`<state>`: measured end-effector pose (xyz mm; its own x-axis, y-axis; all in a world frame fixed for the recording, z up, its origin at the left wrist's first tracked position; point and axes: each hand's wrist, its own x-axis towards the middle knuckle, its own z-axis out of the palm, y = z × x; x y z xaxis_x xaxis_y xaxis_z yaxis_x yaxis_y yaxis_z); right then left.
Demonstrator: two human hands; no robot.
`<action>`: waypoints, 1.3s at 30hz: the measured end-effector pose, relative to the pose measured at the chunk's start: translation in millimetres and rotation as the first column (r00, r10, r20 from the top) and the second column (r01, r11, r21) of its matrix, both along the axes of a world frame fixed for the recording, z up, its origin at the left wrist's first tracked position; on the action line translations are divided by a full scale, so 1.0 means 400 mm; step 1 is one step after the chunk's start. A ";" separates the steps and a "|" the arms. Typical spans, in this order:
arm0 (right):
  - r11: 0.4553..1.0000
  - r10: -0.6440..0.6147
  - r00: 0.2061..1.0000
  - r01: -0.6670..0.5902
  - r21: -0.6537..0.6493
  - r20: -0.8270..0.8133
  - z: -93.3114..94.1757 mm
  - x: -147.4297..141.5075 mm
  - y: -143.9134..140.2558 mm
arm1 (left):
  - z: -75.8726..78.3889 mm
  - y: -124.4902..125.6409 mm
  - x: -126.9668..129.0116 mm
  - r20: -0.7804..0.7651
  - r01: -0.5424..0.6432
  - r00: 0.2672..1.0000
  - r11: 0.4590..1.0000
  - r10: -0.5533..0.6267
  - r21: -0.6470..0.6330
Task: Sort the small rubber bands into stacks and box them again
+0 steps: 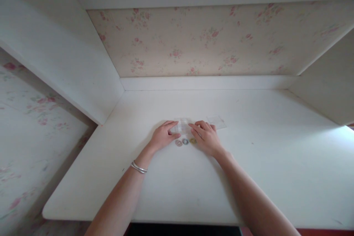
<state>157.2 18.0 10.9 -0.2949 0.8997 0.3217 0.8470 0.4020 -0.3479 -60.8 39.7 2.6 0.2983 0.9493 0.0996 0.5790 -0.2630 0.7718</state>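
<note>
Both hands on a small clear plastic box (182,125) at mid-counter (249,162).
Left hand (163,135) and right hand (206,137) pinching its ends, fingers curled. Three small rings (185,141) just before it; clear lid (217,121) beside, right. Bracelet (138,167) on left wrist.

A small clear plastic box (182,125) lay flat at frame centre. Three small rings (185,141), pinkish, grey-blue and yellow, lay in a row just below it.
</note>
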 end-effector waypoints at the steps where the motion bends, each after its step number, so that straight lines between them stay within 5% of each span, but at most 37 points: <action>1: 1.000 0.001 1.000 -0.001 -0.011 0.017 0.000 0.002 0.000 | 0.004 -0.001 -0.002 0.024 -0.005 1.000 1.000 0.005 -0.002; 5: 0.999 -0.007 0.999 0.009 -0.045 0.047 -0.003 0.007 0.005 | 0.031 -0.023 -0.017 0.079 -0.017 0.997 1.000 0.016 0.016; 12: 0.998 -0.016 1.000 0.016 -0.059 -0.002 -0.010 0.008 0.010 | 0.075 -0.084 -0.024 -0.137 0.191 0.973 0.981 -0.186 0.024; 23: 0.991 -0.102 0.980 0.086 -0.101 -0.168 -0.022 0.019 0.023 | 0.060 -0.088 -0.014 -0.329 0.240 0.920 0.970 -0.212 0.046; 39: 0.992 -0.098 0.978 0.080 -0.102 -0.187 -0.029 0.021 0.024 | 0.051 -0.078 -0.018 -0.277 0.263 0.930 0.964 -0.243 0.036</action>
<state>165.4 27.6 -0.6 -0.1536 0.9484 0.2775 0.7921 0.2861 -0.5392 -67.9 8.4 23.2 0.5524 0.8322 0.0471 0.6684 -0.4760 0.5715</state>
